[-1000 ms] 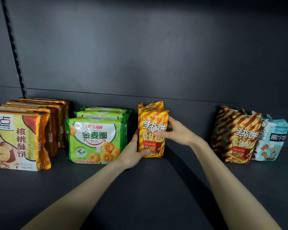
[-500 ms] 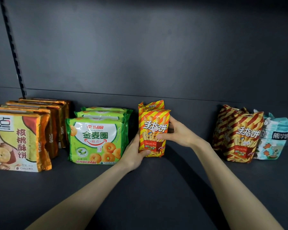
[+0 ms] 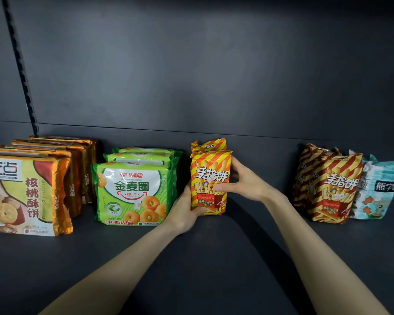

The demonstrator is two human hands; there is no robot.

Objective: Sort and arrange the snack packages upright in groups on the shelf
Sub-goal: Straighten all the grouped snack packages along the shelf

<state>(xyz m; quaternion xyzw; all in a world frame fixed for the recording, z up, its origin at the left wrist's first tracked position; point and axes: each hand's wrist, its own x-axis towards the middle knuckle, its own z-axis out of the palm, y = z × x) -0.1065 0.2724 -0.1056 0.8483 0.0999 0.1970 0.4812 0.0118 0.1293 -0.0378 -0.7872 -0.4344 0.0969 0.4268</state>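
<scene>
Little change: left hand (image 3: pixel 184 212) still grips orange-striped pack (image 3: pixel 210 180) at its lower left edge, right hand (image 3: pixel 246 180) its right side; pack upright mid-shelf (image 3: pixel 214 258). Gold row (image 3: pixel 27 192) and green row (image 3: pixel 132 192) look grouped. Red-striped packs (image 3: pixel 328 189) and teal pack (image 3: pixel 378 189) lean far right, seemingly unsorted.

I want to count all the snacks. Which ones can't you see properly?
Head view:
- Front brown pack: cut off by the left edge.
- Blue bag: left part hidden behind the red striped bag.
- Back green packs: only tops show behind the front green pack.
- Back orange bag: mostly hidden by the front orange bag that the left hand and right hand hold.
</scene>
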